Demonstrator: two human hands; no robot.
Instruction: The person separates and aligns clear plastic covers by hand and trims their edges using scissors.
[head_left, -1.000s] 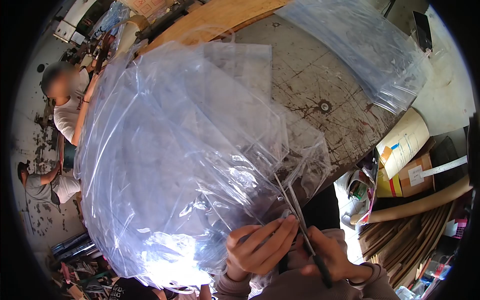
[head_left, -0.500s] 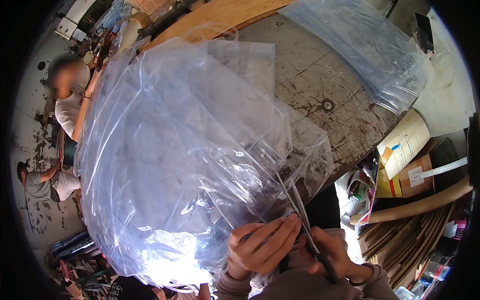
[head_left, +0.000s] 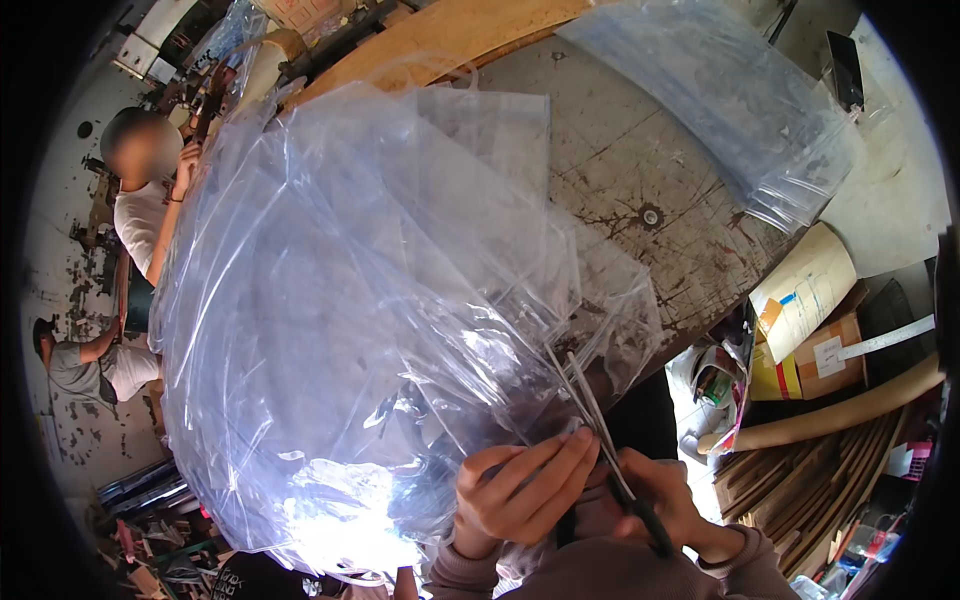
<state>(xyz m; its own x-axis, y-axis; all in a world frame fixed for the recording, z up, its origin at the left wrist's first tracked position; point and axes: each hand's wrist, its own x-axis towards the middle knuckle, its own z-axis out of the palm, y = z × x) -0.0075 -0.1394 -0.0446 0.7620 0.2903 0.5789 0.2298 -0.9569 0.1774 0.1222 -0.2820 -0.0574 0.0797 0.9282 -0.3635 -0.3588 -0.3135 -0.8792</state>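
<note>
The scissors have closed a little: their two tips stand nearer each other than half a second ago. The co-worker at the far left has also shifted, the head now a bit further right and a hand close beside it. The wearer's two hands are in nearly the same place as before.

The left hand pinches an edge of the plastic between thumb and fingertips, the fingers lying close together. Just beside those fingertips run the scissors' blades, slightly apart and pointing away from the body. The right hand is wrapped round the dark handles; how its fingers sit in the loops cannot be told.

The plastic, clear and creased, spreads in layers over the table from the hands to the far side, with a bright glare near its lower end. The scissors' tips are over its near right corner; whether they bite into it is unclear.

A second stack of clear sheets lies at the table's upper right, well apart from the first. A wooden board is along the far edge. Right of the table are a carton, a brown tube and slats.
</note>
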